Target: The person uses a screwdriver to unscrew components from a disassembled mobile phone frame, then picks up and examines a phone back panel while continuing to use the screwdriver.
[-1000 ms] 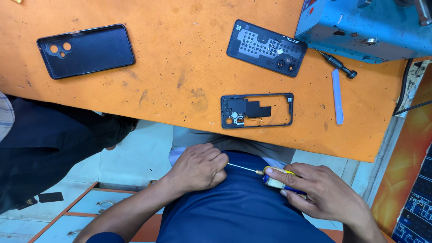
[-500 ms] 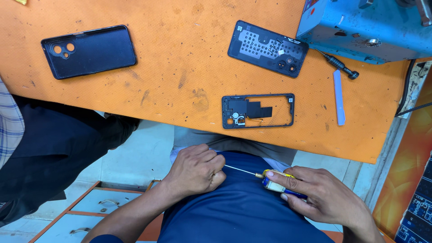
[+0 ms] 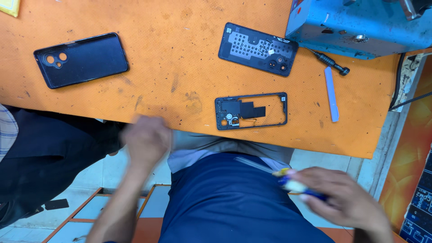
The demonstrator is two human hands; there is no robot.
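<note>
Nearest the camera, at about five o'clock in the view, the right hand was clamped around a screwdriver with a yellow, white and blue handle, its thin shaft slanting up toward ten o'clock over the dark blue lap. The left hand hung at about eight o'clock, just off the near edge of the orange mat; it was smeared by motion, so I could not tell whether its fingers were together or apart, and nothing showed in it. Just past that edge, near the middle of the view, lay a phone frame (an open black rectangle with small parts packed at its left end), flat on the mat and well apart from both hands. At two o'clock from the frame a pale blue pry tool lay lengthwise, and just beyond it a second, dark screwdriver rested at a slant, touching neither. At twelve o'clock from the frame sat a phone body, inner side up and dotted with holes. Far off at ten o'clock lay a dark back cover with camera holes at its left end. At the far one o'clock corner stood a blue machine, and at nine o'clock, a neighbour's dark sleeve.
</note>
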